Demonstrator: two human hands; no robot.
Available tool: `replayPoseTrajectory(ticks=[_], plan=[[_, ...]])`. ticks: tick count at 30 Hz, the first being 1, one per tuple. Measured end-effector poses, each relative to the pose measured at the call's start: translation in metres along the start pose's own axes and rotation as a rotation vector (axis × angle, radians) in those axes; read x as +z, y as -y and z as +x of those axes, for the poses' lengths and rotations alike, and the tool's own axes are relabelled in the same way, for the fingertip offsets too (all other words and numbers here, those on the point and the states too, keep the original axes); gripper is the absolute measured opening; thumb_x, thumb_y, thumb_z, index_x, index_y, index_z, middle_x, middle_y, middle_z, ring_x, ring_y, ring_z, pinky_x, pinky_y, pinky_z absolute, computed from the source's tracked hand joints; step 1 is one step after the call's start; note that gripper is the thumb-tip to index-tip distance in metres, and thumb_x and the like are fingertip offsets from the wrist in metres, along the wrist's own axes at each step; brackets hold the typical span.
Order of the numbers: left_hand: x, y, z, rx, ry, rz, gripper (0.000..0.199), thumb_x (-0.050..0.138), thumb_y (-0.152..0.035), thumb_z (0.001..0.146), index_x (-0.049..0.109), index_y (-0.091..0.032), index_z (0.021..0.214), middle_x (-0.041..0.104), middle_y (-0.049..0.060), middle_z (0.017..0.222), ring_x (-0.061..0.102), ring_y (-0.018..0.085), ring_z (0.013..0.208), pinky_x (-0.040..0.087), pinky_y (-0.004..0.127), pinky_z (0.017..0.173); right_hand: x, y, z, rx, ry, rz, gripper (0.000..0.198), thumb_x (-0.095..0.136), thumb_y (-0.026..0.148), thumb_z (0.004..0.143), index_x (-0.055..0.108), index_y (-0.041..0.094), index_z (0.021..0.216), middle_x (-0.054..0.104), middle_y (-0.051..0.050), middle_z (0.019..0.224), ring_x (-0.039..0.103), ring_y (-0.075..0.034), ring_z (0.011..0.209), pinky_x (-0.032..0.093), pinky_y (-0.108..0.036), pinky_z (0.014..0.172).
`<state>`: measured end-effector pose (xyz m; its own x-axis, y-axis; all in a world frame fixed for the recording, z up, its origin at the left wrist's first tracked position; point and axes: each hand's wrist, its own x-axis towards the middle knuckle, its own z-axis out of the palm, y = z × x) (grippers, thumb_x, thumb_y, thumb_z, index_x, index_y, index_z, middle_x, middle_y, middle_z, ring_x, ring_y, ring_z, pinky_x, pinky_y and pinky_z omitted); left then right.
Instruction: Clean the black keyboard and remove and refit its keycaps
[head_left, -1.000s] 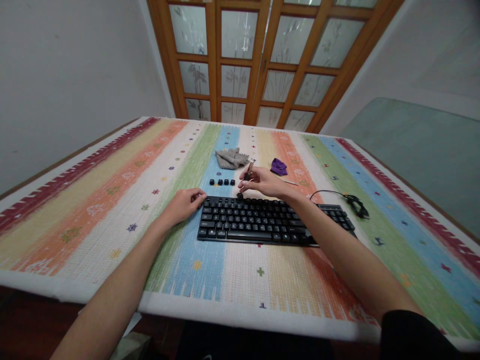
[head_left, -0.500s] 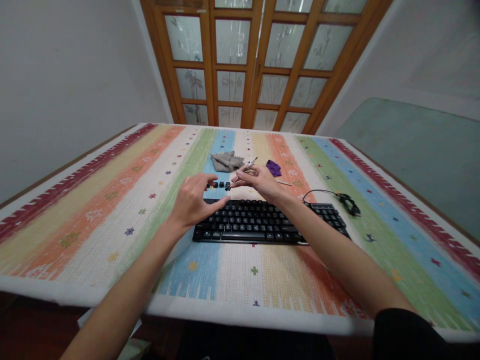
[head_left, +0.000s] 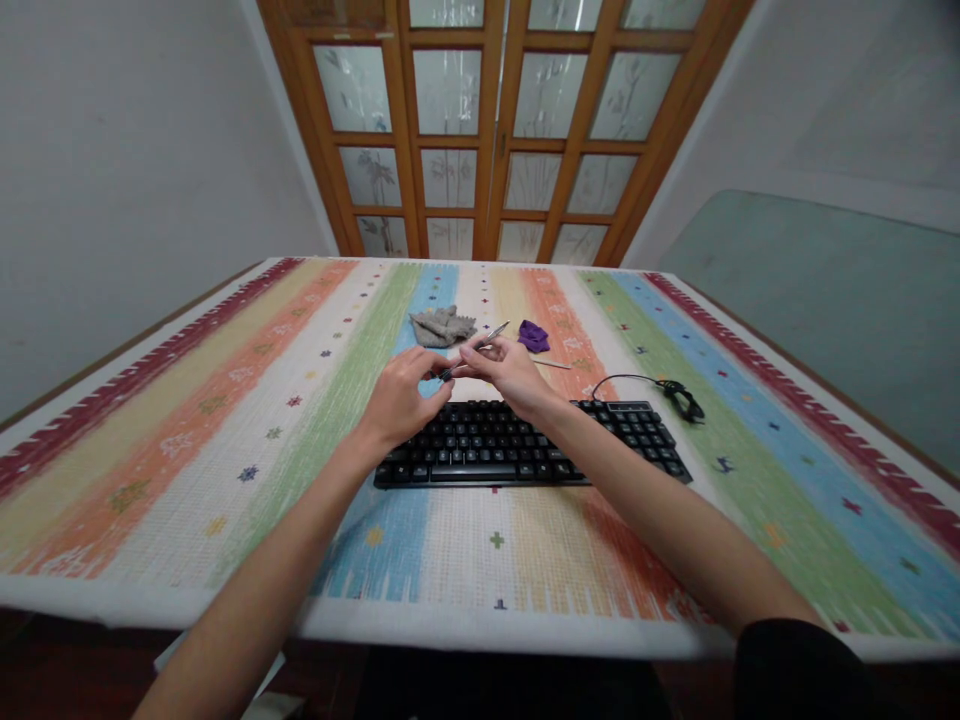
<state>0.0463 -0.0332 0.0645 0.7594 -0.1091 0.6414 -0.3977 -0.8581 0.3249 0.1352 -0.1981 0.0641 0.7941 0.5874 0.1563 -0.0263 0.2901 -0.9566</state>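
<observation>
A pair of slim silver tweezers (head_left: 496,330) slants through the fingers of my right hand (head_left: 510,372), which is closed on it above the keyboard's back edge. At the tweezers' lower end is a small black keycap (head_left: 446,375). The thumb and forefinger of my left hand (head_left: 401,395) close around that keycap from the left. Below both hands lies a black keyboard (head_left: 480,470), partly covered by my right forearm and left hand. My left hand hides the cloth where other small black keycaps lay.
Behind my hands lie a crumpled grey cloth (head_left: 439,327) and a purple cloth (head_left: 533,336). A thin pale stick (head_left: 553,364) rests near the purple one. The keyboard's bundled cable (head_left: 681,400) is at the right, on the striped tablecloth (head_left: 225,400).
My left thumb and forefinger have come together around the keycap at the tweezers' tip. The view has shifted slightly, and the row of loose keycaps is now behind my left hand.
</observation>
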Motion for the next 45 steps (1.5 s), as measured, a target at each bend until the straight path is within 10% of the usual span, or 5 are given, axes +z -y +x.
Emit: replayPoseTrajectory(ticks=[16, 45], plan=[[0.030, 0.004, 0.000, -0.270, -0.112, -0.666, 0.022, 0.071, -0.025, 0.086, 0.076, -0.020, 0.106, 0.068, 0.007, 0.107, 0.069, 0.019, 0.096, 0.059, 0.037, 0.094, -0.002, -0.008, 0.003, -0.132, -0.173, 0.037, 0.052, 0.090, 0.058, 0.057, 0.063, 0.020, 0.079, 0.075, -0.002, 0.077, 0.074, -0.018, 0.074, 0.063, -0.041, 0.087], [0.023, -0.005, 0.015, -0.561, -0.073, -0.952, 0.037, 0.092, -0.036, 0.062, 0.072, -0.016, 0.087, 0.070, 0.004, 0.094, 0.068, 0.015, 0.082, 0.057, 0.037, 0.088, -0.008, 0.003, 0.003, -0.115, -0.142, 0.074, 0.054, 0.089, 0.059, 0.059, 0.060, 0.020, 0.082, 0.075, -0.003, 0.080, 0.074, -0.017, 0.070, 0.062, -0.036, 0.081]])
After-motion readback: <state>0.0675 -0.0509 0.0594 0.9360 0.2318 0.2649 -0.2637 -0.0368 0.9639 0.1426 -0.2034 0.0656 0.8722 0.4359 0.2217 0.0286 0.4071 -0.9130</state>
